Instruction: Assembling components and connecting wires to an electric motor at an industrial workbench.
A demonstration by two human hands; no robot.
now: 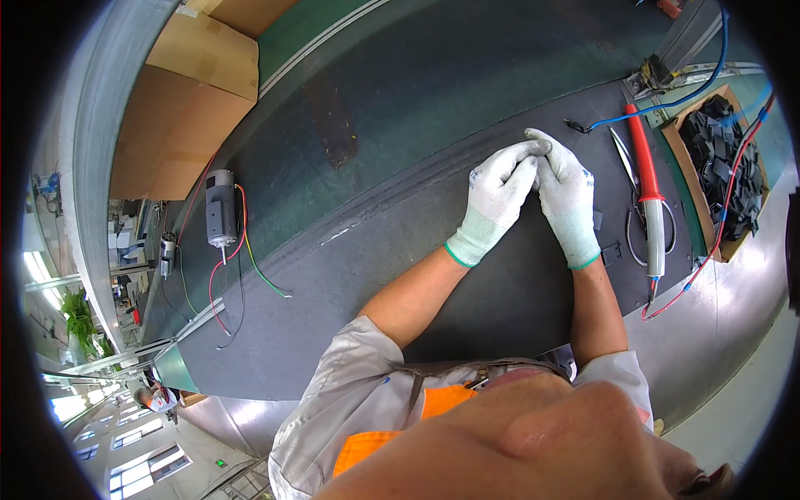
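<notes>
Both of my hands wear white knit gloves with green cuffs and meet above the dark work mat point(375, 275). My left hand point(496, 192) is closed, its thumb and fingers pinched together. Against it, my right hand point(567, 200) is closed too, fingertips touching the left ones. Whatever sits between the fingertips is hidden or too small to make out. To the right of my hands lie scissors point(622, 157), partly under a long tool with a red sleeve and grey body point(654, 233). A blue cable point(642, 115) ends in a black tip near them.
At left a grey cylindrical motor point(220, 207) with loose coloured wires lies on the bench, a smaller motor point(167, 254) beyond it. Cardboard boxes point(179, 125) stand at the far left. A carton point(723, 242) of black parts is at right. Another person point(158, 397) appears at lower left.
</notes>
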